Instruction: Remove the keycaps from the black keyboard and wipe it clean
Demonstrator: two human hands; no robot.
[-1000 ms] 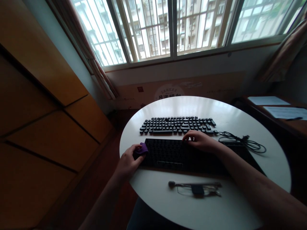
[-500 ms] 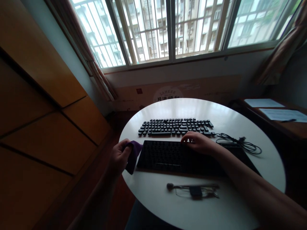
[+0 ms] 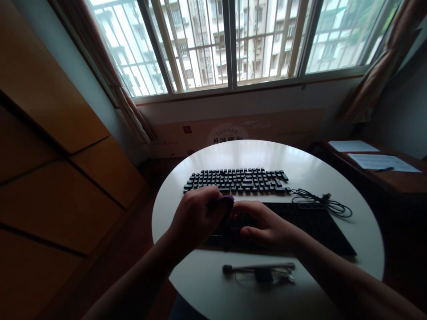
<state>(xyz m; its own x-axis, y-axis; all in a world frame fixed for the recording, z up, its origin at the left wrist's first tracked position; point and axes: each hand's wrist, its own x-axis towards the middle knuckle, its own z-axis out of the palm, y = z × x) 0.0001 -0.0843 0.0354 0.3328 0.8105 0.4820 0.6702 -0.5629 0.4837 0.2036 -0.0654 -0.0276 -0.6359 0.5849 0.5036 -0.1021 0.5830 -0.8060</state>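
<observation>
My left hand (image 3: 200, 213) is closed on a dark purple cloth (image 3: 228, 202), held over the left part of a black keyboard base (image 3: 310, 229). Close beside it, my right hand (image 3: 263, 224) has its thumb and fingers apart, with the fingertips near the cloth; whether they touch it is hard to see in the dark. Both hands hide much of the base's left half. Beyond the base, loose black keycaps (image 3: 233, 180) lie in rows in keyboard order, partly covered by my left hand.
A coiled black cable (image 3: 333, 206) lies at the base's right rear. Nearer me are a small brush (image 3: 227, 269) and other thin, blurred tools around a dark square piece (image 3: 263, 274). All rest on the round white table (image 3: 363, 249). Papers (image 3: 383, 162) and a pen lie on a side table.
My left hand has brought the cloth rightward from the table's left edge to above the base. My right hand has left the base's rear edge and come nearer the cloth.
</observation>
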